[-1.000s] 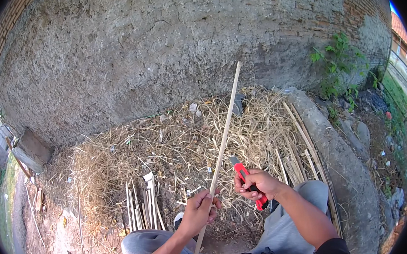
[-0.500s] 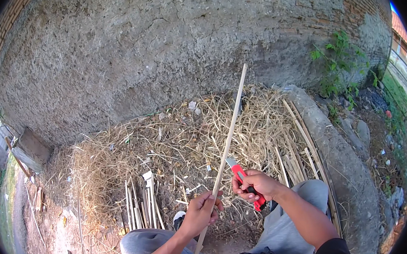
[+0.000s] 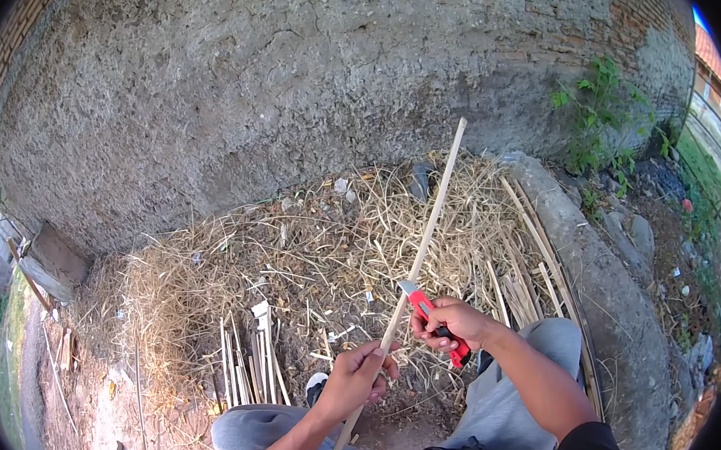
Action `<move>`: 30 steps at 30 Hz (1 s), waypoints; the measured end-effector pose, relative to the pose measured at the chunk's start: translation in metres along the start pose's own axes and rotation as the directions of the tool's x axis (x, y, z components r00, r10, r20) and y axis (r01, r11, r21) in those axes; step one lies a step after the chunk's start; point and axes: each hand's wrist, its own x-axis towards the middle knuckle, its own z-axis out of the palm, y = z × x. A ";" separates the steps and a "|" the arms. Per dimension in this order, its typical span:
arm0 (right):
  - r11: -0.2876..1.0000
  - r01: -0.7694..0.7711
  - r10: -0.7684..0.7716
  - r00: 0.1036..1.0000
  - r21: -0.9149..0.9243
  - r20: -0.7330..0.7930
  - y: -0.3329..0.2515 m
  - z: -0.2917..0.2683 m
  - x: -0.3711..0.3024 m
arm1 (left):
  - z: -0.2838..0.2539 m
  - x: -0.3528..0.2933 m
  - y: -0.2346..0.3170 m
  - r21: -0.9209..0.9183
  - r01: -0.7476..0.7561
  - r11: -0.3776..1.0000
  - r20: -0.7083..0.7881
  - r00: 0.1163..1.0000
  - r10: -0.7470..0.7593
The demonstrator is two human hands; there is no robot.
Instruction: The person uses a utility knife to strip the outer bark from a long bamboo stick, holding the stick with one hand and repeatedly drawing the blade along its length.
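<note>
Left hand point(image 3: 358, 378): closed around long bamboo stick point(image 3: 419, 258), gripping its lower part, stick angled up and to the right toward the wall.
Right hand point(image 3: 455, 324): fist closed on red utility knife point(image 3: 438, 325), blade tip touching the stick just above the left hand.
Stick: over the lap, upper end reached above the straw pile point(image 3: 295, 265).
Containers: none visible; loose straw lay straight on the ground.
Cut sticks point(image 3: 248, 363): short bundle lying in the straw, left of the hands.
More split strips point(image 3: 533, 236): along the concrete curb point(image 3: 606, 289), right.
Wall point(image 3: 280, 86): rough plaster, behind the pile.
</note>
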 end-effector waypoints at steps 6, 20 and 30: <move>1.000 -0.001 0.000 1.000 -0.030 -0.010 -0.001 0.004 0.000 | -0.001 -0.003 0.000 -0.016 0.006 1.000 -0.007 1.000 -0.006; 0.984 0.108 -0.116 0.992 0.142 0.053 0.001 0.005 -0.004 | -0.012 0.001 0.004 -0.027 -0.073 0.997 -0.141 0.988 0.068; 0.965 0.172 -0.184 0.982 0.196 0.041 0.001 0.010 -0.006 | -0.015 0.005 0.001 -0.084 -0.092 0.992 -0.201 0.977 0.073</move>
